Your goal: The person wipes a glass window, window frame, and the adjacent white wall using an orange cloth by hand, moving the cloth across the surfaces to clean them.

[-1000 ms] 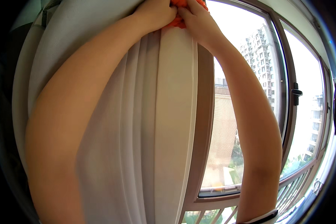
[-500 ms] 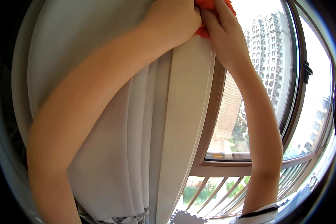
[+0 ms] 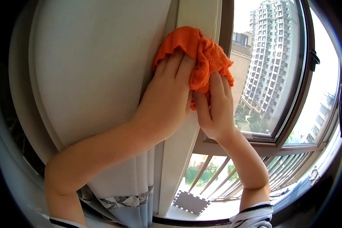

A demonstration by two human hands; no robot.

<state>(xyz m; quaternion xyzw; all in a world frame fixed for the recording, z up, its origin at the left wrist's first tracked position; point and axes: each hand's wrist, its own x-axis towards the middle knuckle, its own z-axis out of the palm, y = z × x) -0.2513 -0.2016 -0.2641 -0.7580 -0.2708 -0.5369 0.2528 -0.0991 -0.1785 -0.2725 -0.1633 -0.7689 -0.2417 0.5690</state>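
An orange cloth (image 3: pixel 211 57), bunched and fuzzy, is pressed around the pale upright trim (image 3: pixel 199 17) beside the window. Flat against it lies my left hand (image 3: pixel 167 91), its fingertips tucked under a fold of the cloth. On the right side, my right hand (image 3: pixel 218 108) pinches the cloth between thumb and fingers. The cloth covers the part of the trim behind it and hides the tips of several fingers.
A light curtain (image 3: pixel 95 68) with a patterned band hangs at the left. To the right is a brown-framed window (image 3: pixel 311 76) with a black handle (image 3: pixel 314 57). Railings (image 3: pixel 231 174) and a grey foam mat (image 3: pixel 192 202) show lower down.
Both hands have come down along the trim with the orange cloth, from the top edge of the view. More of the cloth now shows, and the view has shifted somewhat.
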